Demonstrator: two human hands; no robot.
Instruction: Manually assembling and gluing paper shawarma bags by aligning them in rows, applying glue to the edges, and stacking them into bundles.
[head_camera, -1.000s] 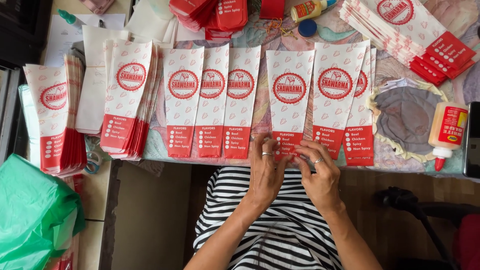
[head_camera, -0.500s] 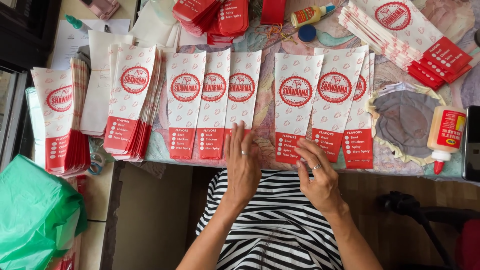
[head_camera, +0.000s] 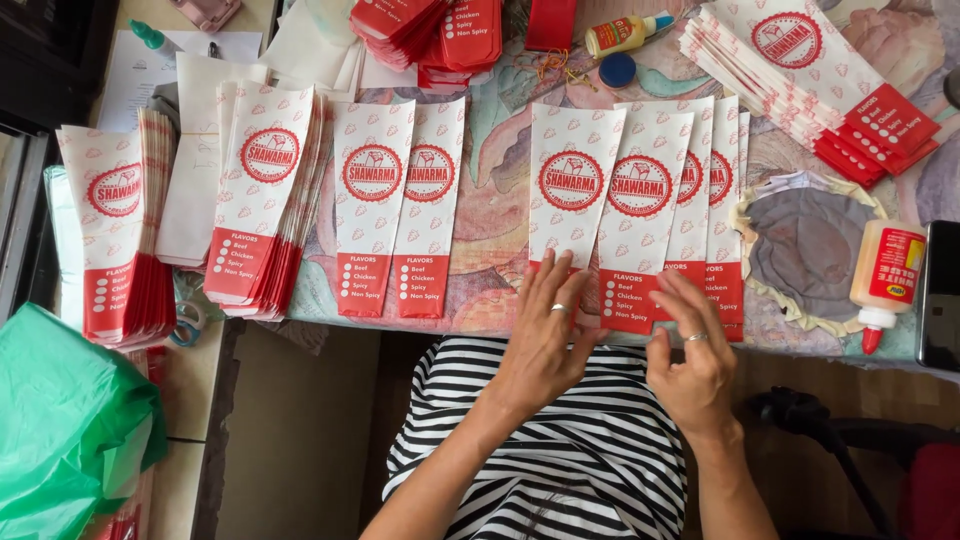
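White and red printed paper sleeves lie in a row along the near edge of a table with a patterned cover (head_camera: 495, 225). My left hand (head_camera: 545, 335) rests flat, fingers spread, on the red bottom end of one sleeve (head_camera: 568, 190). That sleeve overlaps the left side of a fanned group of sleeves (head_camera: 645, 200). My right hand (head_camera: 690, 355) hovers with loosely curled fingers at the lower edge of that group and grips nothing. Two more sleeves (head_camera: 400, 200) lie apart to the left.
Thick sleeve stacks sit at the left (head_camera: 265, 200), far left (head_camera: 110, 235) and top right (head_camera: 810, 65). A glue bottle (head_camera: 885, 270) stands by a grey cloth pad (head_camera: 810, 245), with another glue bottle (head_camera: 625, 33) at the back. A green plastic bag (head_camera: 70, 430) lies lower left.
My left hand slid one sleeve from the left group rightward to join the right group. My right hand stayed near the right group's lower edge.
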